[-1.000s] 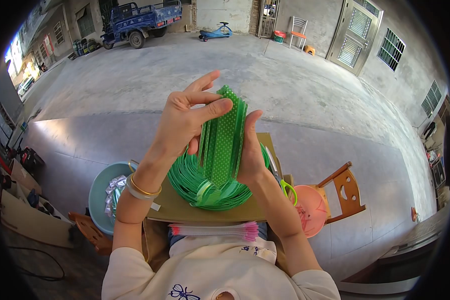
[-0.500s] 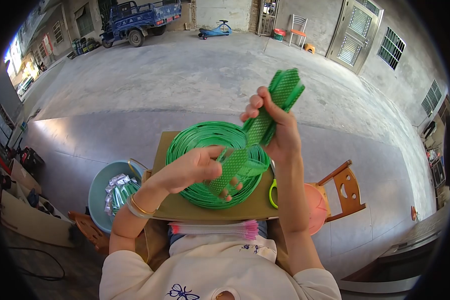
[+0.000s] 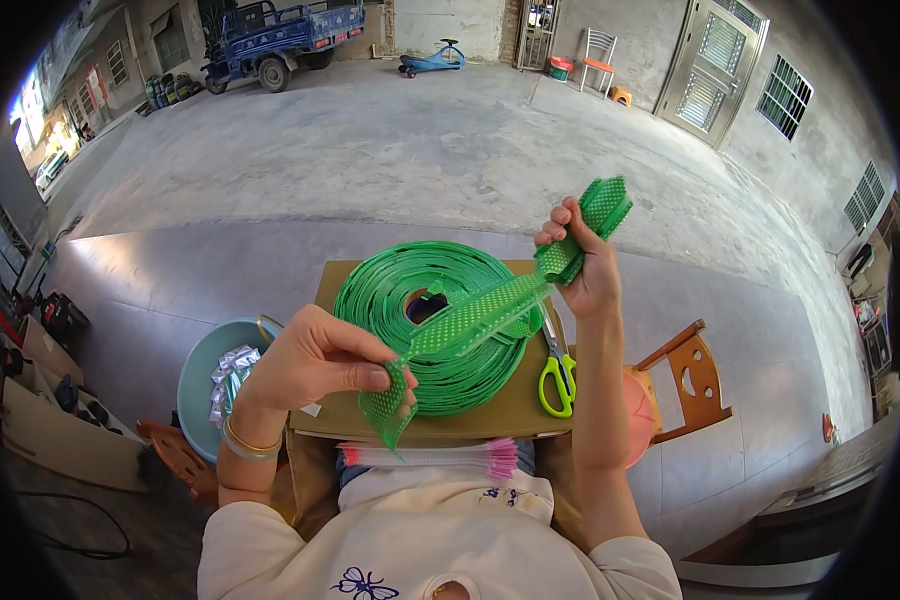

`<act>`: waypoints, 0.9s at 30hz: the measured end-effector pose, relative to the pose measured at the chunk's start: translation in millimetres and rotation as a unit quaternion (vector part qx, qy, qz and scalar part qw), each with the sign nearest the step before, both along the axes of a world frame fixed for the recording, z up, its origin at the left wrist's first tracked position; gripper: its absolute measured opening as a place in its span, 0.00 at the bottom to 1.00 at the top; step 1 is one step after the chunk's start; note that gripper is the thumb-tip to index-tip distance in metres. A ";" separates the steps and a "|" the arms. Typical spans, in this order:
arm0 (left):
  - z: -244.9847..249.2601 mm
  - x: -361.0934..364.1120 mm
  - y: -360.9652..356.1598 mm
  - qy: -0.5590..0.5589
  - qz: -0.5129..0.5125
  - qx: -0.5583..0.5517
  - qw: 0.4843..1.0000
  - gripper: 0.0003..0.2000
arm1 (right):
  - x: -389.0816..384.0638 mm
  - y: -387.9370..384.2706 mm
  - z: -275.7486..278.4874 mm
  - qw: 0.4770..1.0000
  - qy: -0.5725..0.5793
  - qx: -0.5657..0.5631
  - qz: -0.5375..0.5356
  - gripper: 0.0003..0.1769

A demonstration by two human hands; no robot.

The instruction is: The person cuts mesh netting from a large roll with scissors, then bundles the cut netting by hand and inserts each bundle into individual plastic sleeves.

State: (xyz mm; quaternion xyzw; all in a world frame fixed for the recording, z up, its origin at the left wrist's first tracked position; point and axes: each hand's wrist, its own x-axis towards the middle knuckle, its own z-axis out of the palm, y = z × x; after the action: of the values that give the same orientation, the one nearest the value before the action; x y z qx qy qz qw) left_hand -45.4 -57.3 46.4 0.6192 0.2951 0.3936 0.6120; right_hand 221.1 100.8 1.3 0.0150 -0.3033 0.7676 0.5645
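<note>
Between thumb and fingers, my left hand (image 3: 330, 362) pinches the loose end of a green dotted ribbon (image 3: 475, 318), and a short tip hangs below the grip. My right hand (image 3: 585, 262), raised to the right, is closed around a folded bundle of the same ribbon (image 3: 605, 205). From one hand to the other the ribbon runs slanting upward. Beneath it a large flat coil of green ribbon (image 3: 390, 275) lies on a brown board-like table (image 3: 335, 415). Yellow-green handled scissors (image 3: 557, 385) rest right of the coil, partly behind my right forearm.
A bundle of clear strips with pink ends (image 3: 430, 456) lies across my lap. At left stands a light blue basin (image 3: 192, 375) with shiny silver and green pieces. A wooden chair (image 3: 695, 385) and a pink round object (image 3: 638, 415) are at right. Farther off is a blue three-wheeled truck (image 3: 280, 40).
My left hand has moved left and toward me, my right hand slightly right and down. The ribbon between them is now stretched longer, and the scissors show more fully.
</note>
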 end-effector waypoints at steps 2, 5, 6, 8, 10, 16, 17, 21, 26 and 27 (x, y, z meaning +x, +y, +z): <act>2.0 3.2 -2.3 -0.018 0.058 0.101 0.993 0.05 | -8.6 -0.8 -10.9 0.999 -0.042 -0.025 -0.012 0.05; 3.7 17.9 -0.2 -0.078 0.139 0.277 0.948 0.04 | -25.8 -12.0 -27.4 0.994 -0.090 -0.050 0.028 0.06; 4.7 19.2 4.0 -0.092 0.151 0.313 0.933 0.04 | -31.8 -18.4 -29.8 0.989 -0.134 -0.058 0.033 0.06; 6.7 24.7 10.0 -0.112 0.154 0.314 0.930 0.05 | -44.3 -33.2 -32.8 0.971 -0.222 -0.073 0.045 0.06; 8.2 33.7 14.7 -0.125 0.137 0.243 0.952 0.05 | -57.8 -53.5 -28.0 0.958 -0.274 -0.077 0.038 0.11; -18.6 51.3 49.0 -0.057 0.233 0.174 0.955 0.07 | -77.4 -81.3 -30.4 0.949 -0.223 -0.052 0.217 0.34; -22.5 50.0 53.4 -0.030 0.258 0.199 0.945 0.07 | -78.2 -83.5 -29.6 0.949 -0.186 -0.008 0.256 0.38; -29.8 45.3 57.8 0.015 0.310 0.244 0.919 0.07 | -78.9 -93.9 -19.0 0.953 -0.167 0.016 0.253 0.44; -39.8 45.1 57.8 -0.056 0.310 0.236 0.919 0.06 | -69.0 -99.2 -9.4 0.941 -0.240 0.079 0.227 0.25; -39.3 44.3 56.3 -0.069 0.299 0.214 0.927 0.06 | -68.8 -99.5 -7.9 0.935 -0.270 0.080 0.217 0.20</act>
State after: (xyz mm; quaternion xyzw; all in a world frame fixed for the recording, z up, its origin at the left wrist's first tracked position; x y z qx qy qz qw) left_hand -1.1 -1.0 7.0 0.5895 0.3324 0.6543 0.3376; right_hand 152.3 1.3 -6.6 -0.0822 -0.4939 0.8196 0.2785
